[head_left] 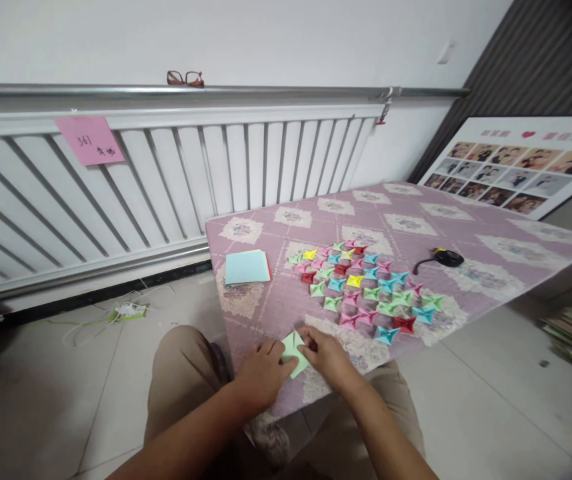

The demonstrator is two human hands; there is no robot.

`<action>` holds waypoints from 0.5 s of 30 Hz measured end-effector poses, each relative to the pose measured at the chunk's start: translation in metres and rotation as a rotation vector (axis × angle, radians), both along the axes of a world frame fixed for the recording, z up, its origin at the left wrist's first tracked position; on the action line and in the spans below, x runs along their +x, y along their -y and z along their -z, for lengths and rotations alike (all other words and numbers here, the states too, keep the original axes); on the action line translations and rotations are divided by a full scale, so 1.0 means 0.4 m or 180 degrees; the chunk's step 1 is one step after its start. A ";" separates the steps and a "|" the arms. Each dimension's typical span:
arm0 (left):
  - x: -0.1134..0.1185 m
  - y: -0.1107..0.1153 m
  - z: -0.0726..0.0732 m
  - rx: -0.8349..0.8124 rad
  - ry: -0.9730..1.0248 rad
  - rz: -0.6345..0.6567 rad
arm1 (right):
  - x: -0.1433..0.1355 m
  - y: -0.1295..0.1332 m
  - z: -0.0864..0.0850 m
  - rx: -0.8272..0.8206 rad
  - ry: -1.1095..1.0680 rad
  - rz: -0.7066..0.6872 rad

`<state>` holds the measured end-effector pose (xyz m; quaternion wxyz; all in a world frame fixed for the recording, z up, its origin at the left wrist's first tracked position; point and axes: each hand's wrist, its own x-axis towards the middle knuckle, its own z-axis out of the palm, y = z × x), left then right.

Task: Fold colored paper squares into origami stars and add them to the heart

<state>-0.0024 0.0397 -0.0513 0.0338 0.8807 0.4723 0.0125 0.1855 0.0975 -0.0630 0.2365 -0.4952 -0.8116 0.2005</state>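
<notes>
A pale green sheet of origami paper [295, 352], partly folded, lies at the near edge of the table between my hands. My left hand [262, 373] grips its left side, thumb on top. On the right side, my right hand [330, 358] pinches the paper's edge between thumb and fingers. Beyond them, many small folded paper pieces [355, 281] in green, pink, blue, red and yellow stand in loose rows. To the left is a stack of square paper [247, 267] with a light blue sheet on top.
A patterned purple cloth [286, 307] covers the table. A black coiled cable [449, 257] lies at the right. Behind runs a white radiator [266, 160] with a pink note [89, 141]; glasses [185, 79] rest on the pipe. A photo board [516, 167] leans at the back right.
</notes>
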 end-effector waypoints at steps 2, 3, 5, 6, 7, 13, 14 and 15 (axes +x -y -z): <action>0.000 0.000 -0.002 -0.0003 0.0011 0.0015 | 0.008 0.001 -0.004 0.0004 0.0111 -0.0082; 0.000 -0.001 -0.003 -0.0020 0.0007 0.0018 | 0.011 0.002 -0.005 0.0023 0.0167 -0.0108; 0.000 -0.001 -0.005 -0.0072 -0.0006 0.0020 | 0.014 0.004 -0.005 0.0083 0.0275 -0.0145; 0.000 -0.002 -0.006 -0.0100 -0.0013 0.0023 | 0.015 0.006 -0.005 0.0122 0.0324 -0.0166; -0.001 -0.002 -0.006 -0.0122 -0.0015 0.0029 | 0.016 0.008 -0.005 0.0166 0.0371 -0.0187; -0.002 -0.001 -0.002 -0.0116 0.0007 0.0003 | 0.019 0.025 -0.001 0.0526 0.0645 -0.0334; -0.002 -0.001 -0.001 -0.0104 0.0006 0.0002 | 0.020 0.028 0.001 0.0598 0.0695 -0.0357; -0.003 -0.001 0.000 -0.0096 0.0003 0.0002 | 0.020 0.032 0.004 0.0672 0.0747 -0.0380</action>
